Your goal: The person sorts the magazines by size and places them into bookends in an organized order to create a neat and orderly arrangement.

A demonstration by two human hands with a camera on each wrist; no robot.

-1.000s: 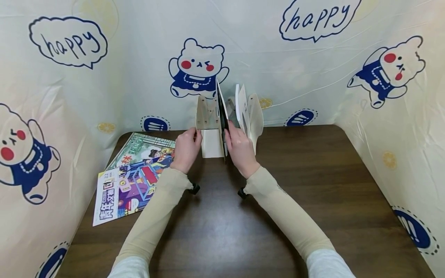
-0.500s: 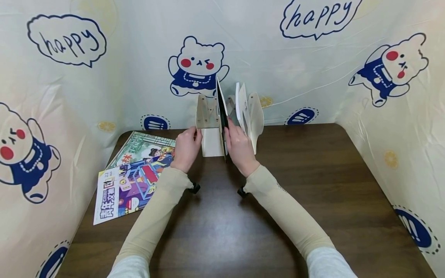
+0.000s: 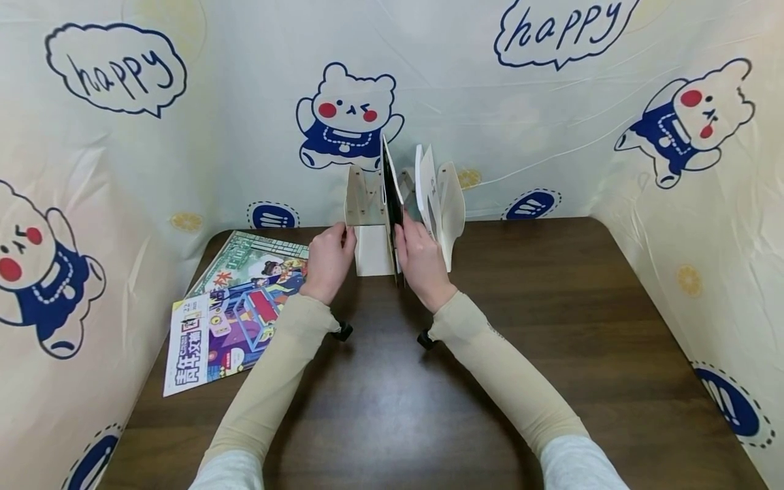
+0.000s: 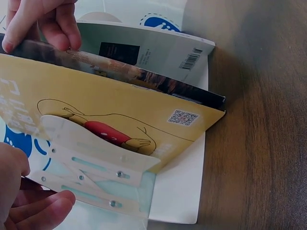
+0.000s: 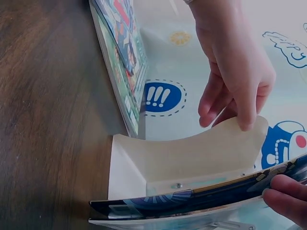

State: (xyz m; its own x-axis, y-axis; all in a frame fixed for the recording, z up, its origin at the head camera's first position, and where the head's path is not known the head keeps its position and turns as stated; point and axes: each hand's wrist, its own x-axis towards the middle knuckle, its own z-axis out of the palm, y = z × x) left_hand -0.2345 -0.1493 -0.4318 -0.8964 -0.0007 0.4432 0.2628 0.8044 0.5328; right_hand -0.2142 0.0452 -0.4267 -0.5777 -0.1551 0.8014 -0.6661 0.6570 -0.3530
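Observation:
A white expandable book rack stands at the table's back edge. My left hand pinches the rim of its left end panel between thumb and fingers. My right hand reaches into the rack and pinches a dark-covered magazine standing upright. Against that one, on the left, stands a yellow-covered magazine with a QR code. A pale green-grey magazine with a barcode stands farther right, beside the right end panel. The right fingertips are partly hidden in the head view.
Two colourful magazines lie overlapping on the table's left: a purple-and-white one on top of a green one. Behind the dark wooden table hangs a printed curtain, close to the rack.
The view shifts slightly. Both hands keep their places on the rack and the dark magazine, with no other visible movement.

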